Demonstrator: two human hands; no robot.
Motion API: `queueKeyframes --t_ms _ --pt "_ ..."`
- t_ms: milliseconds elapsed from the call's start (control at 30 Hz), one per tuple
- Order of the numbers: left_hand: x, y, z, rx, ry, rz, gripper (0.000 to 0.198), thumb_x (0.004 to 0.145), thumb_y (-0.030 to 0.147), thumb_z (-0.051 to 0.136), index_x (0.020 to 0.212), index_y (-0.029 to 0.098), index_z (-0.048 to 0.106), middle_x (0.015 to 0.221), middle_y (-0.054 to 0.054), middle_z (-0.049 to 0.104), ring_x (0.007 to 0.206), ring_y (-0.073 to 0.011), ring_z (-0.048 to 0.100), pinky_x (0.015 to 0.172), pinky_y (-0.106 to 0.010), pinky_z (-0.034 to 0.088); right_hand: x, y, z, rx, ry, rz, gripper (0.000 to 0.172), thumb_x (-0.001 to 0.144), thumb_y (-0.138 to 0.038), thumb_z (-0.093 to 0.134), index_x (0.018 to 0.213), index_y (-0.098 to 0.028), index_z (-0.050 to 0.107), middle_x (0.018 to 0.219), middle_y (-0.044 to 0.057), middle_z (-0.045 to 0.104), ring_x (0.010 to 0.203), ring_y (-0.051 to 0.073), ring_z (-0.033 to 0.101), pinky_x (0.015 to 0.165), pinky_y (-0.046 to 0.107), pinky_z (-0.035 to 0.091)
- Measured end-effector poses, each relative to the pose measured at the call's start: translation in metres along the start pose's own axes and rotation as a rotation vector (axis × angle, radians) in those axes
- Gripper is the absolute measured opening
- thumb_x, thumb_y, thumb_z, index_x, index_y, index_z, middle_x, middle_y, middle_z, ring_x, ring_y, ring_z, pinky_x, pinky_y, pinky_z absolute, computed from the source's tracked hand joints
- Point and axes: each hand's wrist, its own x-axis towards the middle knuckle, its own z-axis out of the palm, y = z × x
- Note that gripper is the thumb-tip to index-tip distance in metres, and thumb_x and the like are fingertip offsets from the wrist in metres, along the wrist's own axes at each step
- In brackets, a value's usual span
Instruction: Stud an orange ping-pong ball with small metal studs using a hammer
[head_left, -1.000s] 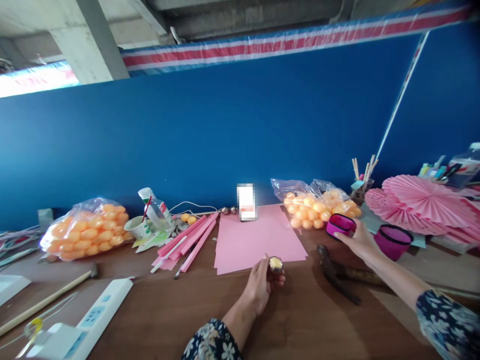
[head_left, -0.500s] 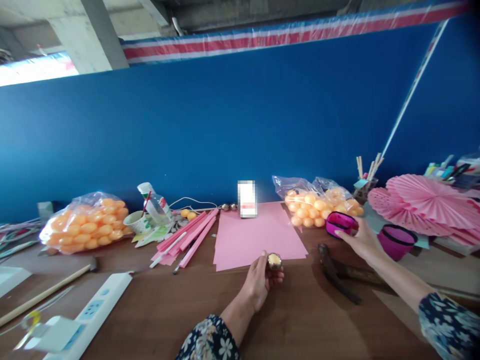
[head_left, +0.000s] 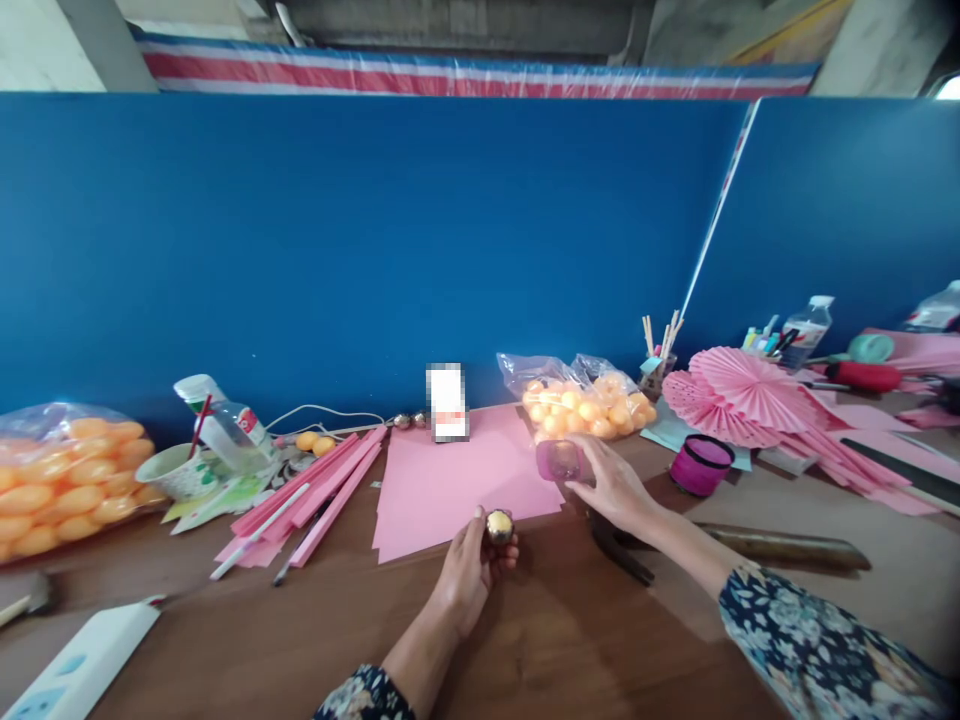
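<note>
My left hand (head_left: 469,575) is closed round a shiny metallic ball (head_left: 500,526) with a pale yellow patch on top, just in front of the pink paper sheets (head_left: 442,490). To the right and a little higher, my right hand (head_left: 611,485) grips a small magenta mesh cup (head_left: 561,461) by its side, above the sheets' right edge. The cup is tipped and partly see-through, with a brownish patch in its middle. Another magenta cup with a black rim (head_left: 701,465) stands right of that hand. Under my right forearm lies a hammer (head_left: 795,548), its head partly hidden.
Bags of orange balls (head_left: 581,405) lie behind my right hand and at far left (head_left: 67,480). Pink paper strips (head_left: 330,490), a paper cup (head_left: 176,470) and a bottle (head_left: 244,430) are left. Pink paper fans (head_left: 750,395) lie right. A power strip (head_left: 90,655) is front left.
My right hand has brought the magenta cup leftward, closer to the metallic ball, and turned it. My left hand still holds the ball. The view has swung to the right.
</note>
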Motion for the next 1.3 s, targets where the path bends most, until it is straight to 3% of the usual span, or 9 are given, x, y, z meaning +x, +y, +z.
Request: queueKeyframes --t_ms 267,500,967,1167,1300 --pt "0.000 0.000 -0.001 -0.042 -0.008 -0.009 0.042 0.077 0.044 0.049 0.093 0.006 0.058 0.069 -0.008 0.061 0.055 -0.0102 0.055 0.052 -0.021 0.044 0.010 -0.019 0.008 -0.069 -0.180 -0.148 0.059 0.066 -0.005 0.050 0.121 -0.022 0.037 0.119 0.008 0.048 0.113 0.023 0.042 0.093 0.040 0.035" --pt "0.003 0.004 -0.006 -0.184 0.081 -0.053 0.039 0.078 0.041 0.050 0.095 0.007 0.058 0.070 -0.008 0.061 0.057 -0.0093 0.057 0.054 -0.019 0.047 0.021 -0.032 0.012 -0.125 -0.262 -0.247 0.054 0.070 -0.006 0.045 0.121 -0.021 0.038 0.119 0.009 0.048 0.110 0.023 0.042 0.091 0.039 0.034" --pt "0.005 0.007 -0.007 -0.273 0.133 -0.089 0.035 0.080 0.037 0.047 0.092 0.006 0.059 0.069 -0.008 0.060 0.057 -0.0097 0.057 0.053 -0.019 0.048 0.037 -0.047 0.035 -0.299 -0.247 -0.505 0.030 0.086 -0.012 0.038 0.112 -0.022 0.048 0.110 0.007 0.054 0.106 0.021 0.045 0.088 0.040 0.034" --pt "0.008 0.006 -0.008 -0.310 0.172 -0.091 0.030 0.081 0.035 0.047 0.084 0.008 0.057 0.067 -0.008 0.060 0.056 -0.0098 0.057 0.052 -0.019 0.049 0.045 -0.054 0.043 -0.324 -0.256 -0.603 0.027 0.087 -0.011 0.035 0.107 -0.021 0.051 0.098 0.007 0.056 0.095 0.020 0.048 0.082 0.038 0.036" --pt "0.011 0.004 -0.010 -0.321 0.186 -0.095 0.029 0.081 0.036 0.047 0.083 0.009 0.056 0.068 -0.008 0.061 0.056 -0.0104 0.058 0.051 -0.020 0.050 0.047 -0.051 0.044 -0.349 -0.264 -0.611 0.029 0.086 -0.010 0.038 0.110 -0.022 0.049 0.102 0.006 0.056 0.099 0.020 0.046 0.084 0.038 0.036"
